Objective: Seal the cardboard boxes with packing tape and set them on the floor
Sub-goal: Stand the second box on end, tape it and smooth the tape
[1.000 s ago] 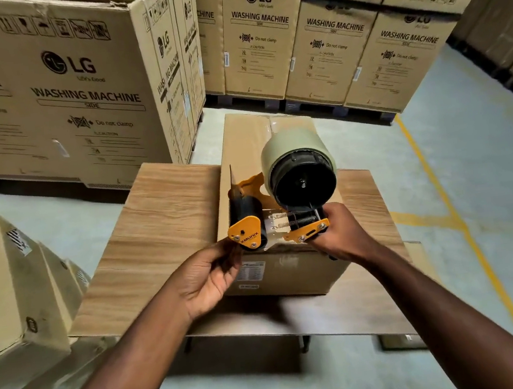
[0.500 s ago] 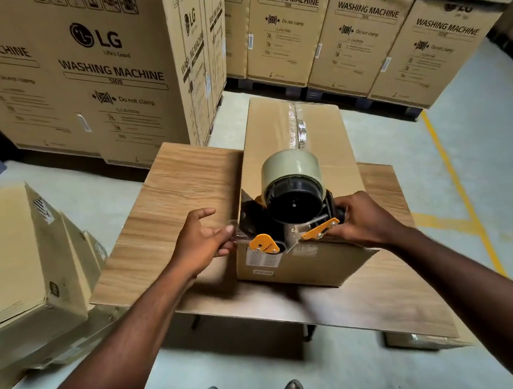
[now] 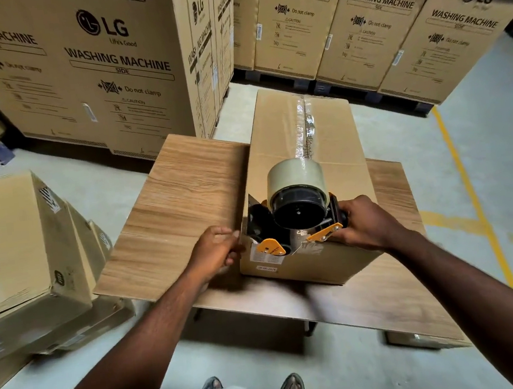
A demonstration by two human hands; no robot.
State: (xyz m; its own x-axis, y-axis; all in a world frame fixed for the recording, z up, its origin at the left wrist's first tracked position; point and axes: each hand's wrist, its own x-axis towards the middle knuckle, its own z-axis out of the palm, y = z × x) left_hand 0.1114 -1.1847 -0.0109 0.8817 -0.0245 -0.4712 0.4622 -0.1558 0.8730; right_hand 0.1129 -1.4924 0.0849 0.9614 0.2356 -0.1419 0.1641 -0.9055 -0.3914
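Observation:
A long cardboard box [image 3: 277, 135] lies lengthwise on a small wooden table [image 3: 180, 202]. A shiny strip of clear tape [image 3: 303, 126] runs along its top seam. An orange and black tape dispenser [image 3: 295, 218] with a clear tape roll sits at the box's near top edge. My right hand [image 3: 366, 224] grips the dispenser's handle from the right. My left hand [image 3: 217, 252] presses against the box's near left corner, fingers curled on the edge.
Tall washing-machine cartons [image 3: 93, 69] stand on pallets behind and to the left of the table. Several smaller cardboard boxes [image 3: 23, 247] lie tilted on the floor at left. Yellow floor lines [image 3: 465, 178] run at right. My feet [image 3: 291, 385] show below the table edge.
The dispenser came down from above the box onto its near top edge. My left hand let go of the dispenser's front and moved to the box's left corner.

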